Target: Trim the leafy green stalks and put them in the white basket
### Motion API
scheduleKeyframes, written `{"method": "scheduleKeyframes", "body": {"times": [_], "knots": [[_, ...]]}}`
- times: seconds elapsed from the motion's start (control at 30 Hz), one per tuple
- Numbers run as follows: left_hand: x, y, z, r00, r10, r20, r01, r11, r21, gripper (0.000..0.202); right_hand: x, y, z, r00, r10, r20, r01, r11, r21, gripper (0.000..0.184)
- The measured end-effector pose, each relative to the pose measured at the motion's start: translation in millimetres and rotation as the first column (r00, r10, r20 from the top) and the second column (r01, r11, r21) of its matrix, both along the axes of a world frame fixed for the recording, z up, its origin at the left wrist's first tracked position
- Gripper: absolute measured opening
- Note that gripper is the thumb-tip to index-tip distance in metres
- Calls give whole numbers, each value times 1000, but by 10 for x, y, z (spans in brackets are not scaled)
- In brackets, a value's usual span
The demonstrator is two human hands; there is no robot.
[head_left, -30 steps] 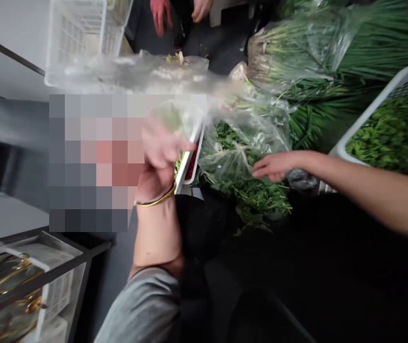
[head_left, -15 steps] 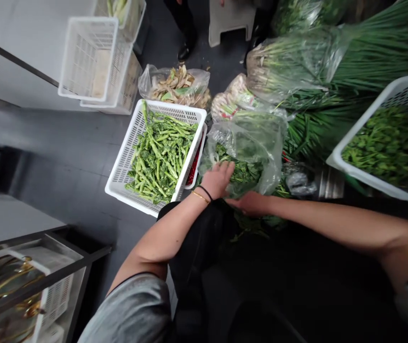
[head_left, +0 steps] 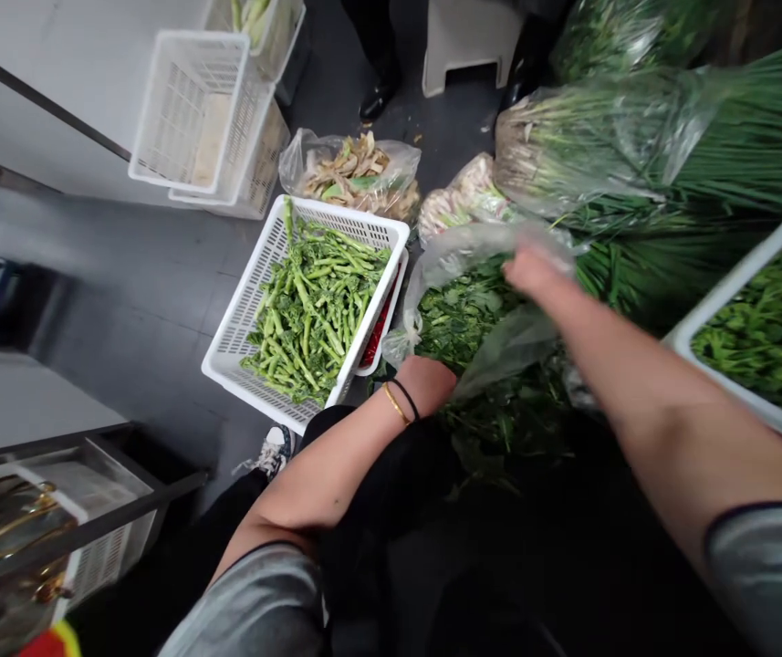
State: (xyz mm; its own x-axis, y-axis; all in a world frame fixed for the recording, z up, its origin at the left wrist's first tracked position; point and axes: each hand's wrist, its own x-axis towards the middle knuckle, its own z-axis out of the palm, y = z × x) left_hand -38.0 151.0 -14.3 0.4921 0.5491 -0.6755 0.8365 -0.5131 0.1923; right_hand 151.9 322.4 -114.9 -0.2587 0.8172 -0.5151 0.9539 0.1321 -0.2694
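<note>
A clear plastic bag [head_left: 508,351] of leafy greens [head_left: 455,310], with a hand at each side.
The bag sits on the pile right in front of the person's knees, and the right hand [head_left: 539,263] is at its far right edge, fingers curled in by the plastic (too blurry to tell how tight they are); the left hand [head_left: 430,381] is bent down at the near edge, its fingers hidden, so I can't tell if they pinch. The bag is thin, cloudy and crinkly, and dark green leaves show inside. Its mouth gapes up, and its long way runs from the bunched-up near left corner to the far right. Just left is a white basket [head_left: 243,318] of green stalks [head_left: 312,310]; long green onions [head_left: 602,137] lie beyond, to the right.
</note>
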Motion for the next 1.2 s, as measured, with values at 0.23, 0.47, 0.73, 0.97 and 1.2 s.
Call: {"method": "scheduleKeyframes", "body": {"times": [0.23, 0.47, 0.73, 0.97, 1.2], "knots": [[-79, 63, 220, 963, -84, 255, 47, 988, 146, 17, 179, 107, -39, 975, 158, 157, -163, 986, 22, 56], [-13, 117, -57, 970, -86, 228, 58, 990, 126, 20, -594, -170, -849, 937, 347, 38, -343, 936, -83, 57], [5, 65, -100, 949, -101, 299, 83, 994, 72, 21, -495, -1037, -1459, 942, 259, 214, -275, 960, 50, 108], [-41, -62, -136, 962, -65, 265, 82, 995, -52, 22, -146, -700, -1480, 938, 255, 236, -265, 964, 8, 80], [-202, 25, -192, 965, 25, 262, -38, 998, 44, 19, -265, -689, -1047, 931, 317, 180, -299, 947, -118, 75]]}}
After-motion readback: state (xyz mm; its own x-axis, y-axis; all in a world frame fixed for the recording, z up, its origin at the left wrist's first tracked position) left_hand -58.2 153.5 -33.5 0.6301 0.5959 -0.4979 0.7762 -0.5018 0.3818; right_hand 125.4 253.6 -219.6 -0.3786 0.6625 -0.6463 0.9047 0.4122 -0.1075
